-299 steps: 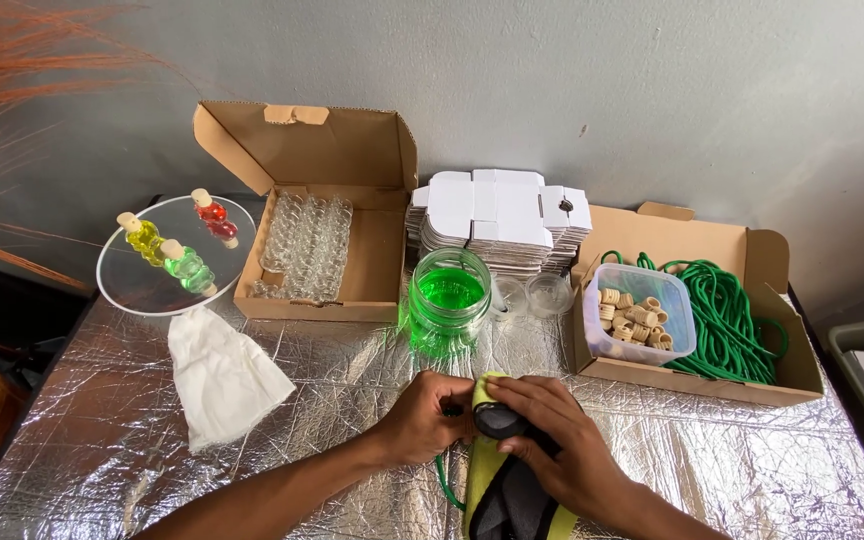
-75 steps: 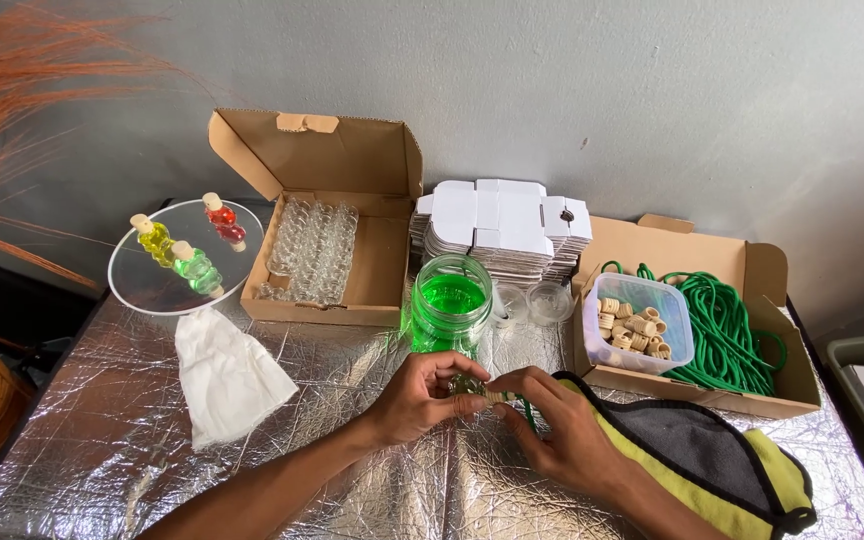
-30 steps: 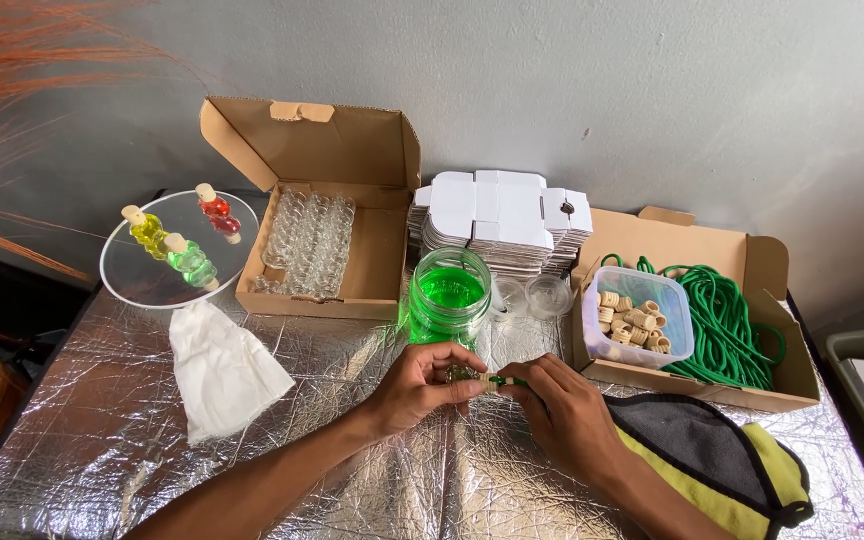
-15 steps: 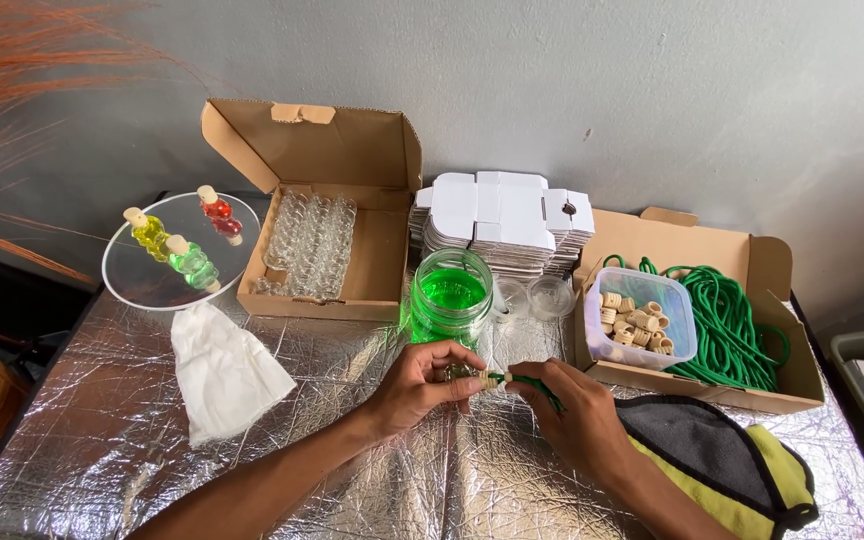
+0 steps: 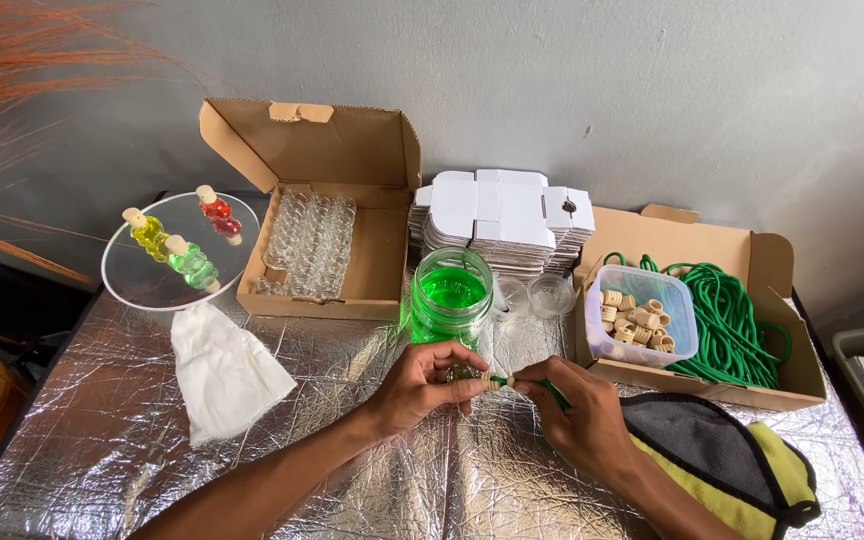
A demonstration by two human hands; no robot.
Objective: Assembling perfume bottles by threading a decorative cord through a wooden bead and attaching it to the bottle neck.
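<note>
Green cord [image 5: 500, 381] sits pinched between both hands, low over the foil-covered table [image 5: 102, 440], just in front of the jar of green liquid [image 5: 450, 296]. The left hand [image 5: 422, 385] is curled tight around something small (can't tell what, fingers hide it). The right hand [image 5: 577, 415] grips the cord's end with thumb and fingertips. A yellow and grey cloth [image 5: 722, 455] lies by the right wrist. Behind it, a cardboard box holds a tub of corks [image 5: 637, 315].
</note>
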